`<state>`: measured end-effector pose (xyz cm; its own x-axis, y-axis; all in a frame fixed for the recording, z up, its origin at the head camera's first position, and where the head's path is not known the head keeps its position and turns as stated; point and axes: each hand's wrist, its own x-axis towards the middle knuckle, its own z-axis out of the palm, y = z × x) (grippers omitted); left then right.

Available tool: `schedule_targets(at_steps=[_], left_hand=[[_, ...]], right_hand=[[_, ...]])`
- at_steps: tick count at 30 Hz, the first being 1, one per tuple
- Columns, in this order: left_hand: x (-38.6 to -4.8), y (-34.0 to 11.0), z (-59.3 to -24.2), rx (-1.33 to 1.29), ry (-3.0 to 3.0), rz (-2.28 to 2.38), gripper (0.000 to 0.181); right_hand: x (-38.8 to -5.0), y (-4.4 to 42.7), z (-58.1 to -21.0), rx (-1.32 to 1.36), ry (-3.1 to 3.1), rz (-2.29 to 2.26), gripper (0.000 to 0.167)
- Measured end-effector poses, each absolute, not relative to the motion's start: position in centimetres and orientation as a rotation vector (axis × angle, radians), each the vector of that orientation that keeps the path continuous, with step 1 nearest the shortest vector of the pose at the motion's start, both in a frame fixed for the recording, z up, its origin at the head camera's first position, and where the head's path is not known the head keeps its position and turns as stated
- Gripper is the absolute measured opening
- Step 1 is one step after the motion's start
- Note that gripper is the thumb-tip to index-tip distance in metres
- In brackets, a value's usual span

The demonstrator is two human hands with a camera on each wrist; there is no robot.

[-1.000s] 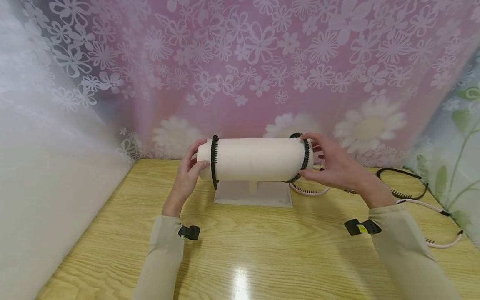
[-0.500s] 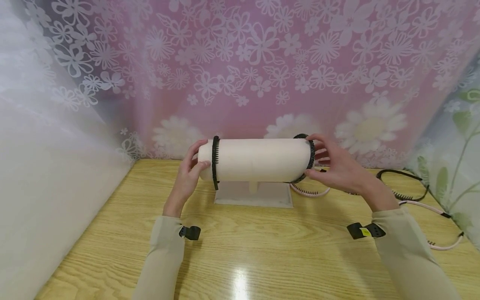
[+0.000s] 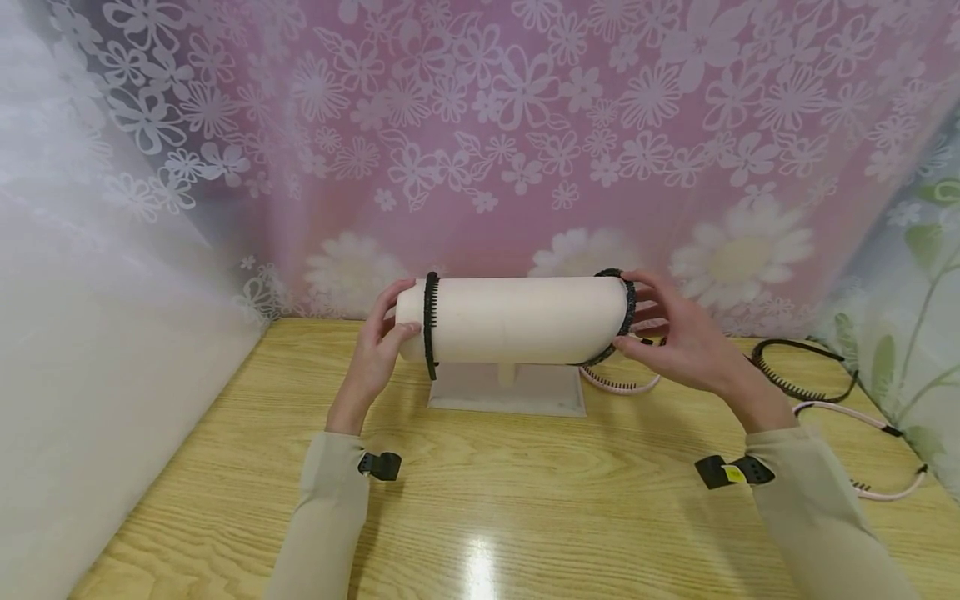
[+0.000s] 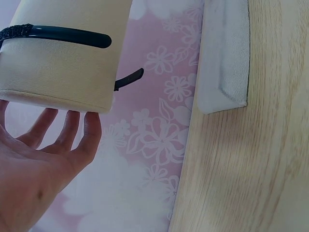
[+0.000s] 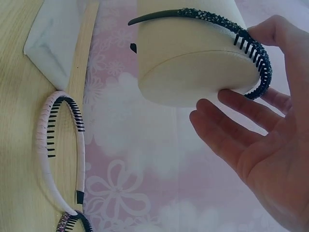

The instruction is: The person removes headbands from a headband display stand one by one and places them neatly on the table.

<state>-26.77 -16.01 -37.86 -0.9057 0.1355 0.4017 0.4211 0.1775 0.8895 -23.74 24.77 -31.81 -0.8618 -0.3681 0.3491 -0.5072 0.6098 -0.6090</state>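
A cream padded headband display stand (image 3: 525, 321), a roll lying crosswise on a flat base (image 3: 506, 400), fills the middle of the head view. My left hand (image 3: 375, 346) holds its left end between thumb and fingers, beside a black toothed headband (image 3: 430, 325) round the roll. At the other end my right hand (image 3: 682, 337) pinches a black glittery headband (image 5: 260, 58). This band sits slanted round the roll's right rim, its upper part projecting beyond the end. Its plain tip still lies against the roll in the right wrist view.
Behind the right hand lies a pink toothed headband (image 3: 621, 387) on the wooden table (image 3: 480, 500). Farther right are a black headband (image 3: 810, 393) and pink headband parts (image 3: 847, 408), partly hidden by the sleeve. A floral curtain (image 3: 465, 167) hangs behind.
My right hand and the glittery headband have shifted rightward, bringing the band's upper part out beyond the roll's right end. The left hand and its nearby headband have hardly moved.
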Motion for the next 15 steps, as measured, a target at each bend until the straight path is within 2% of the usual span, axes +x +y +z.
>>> schedule_targets(at_steps=[15], left_hand=[[-26.71, -16.04, -37.90, -0.532, -2.231, -1.794, 0.056]], right_hand=[[-23.26, 24.97, -32.28, 0.694, -2.548, 1.113, 0.083]])
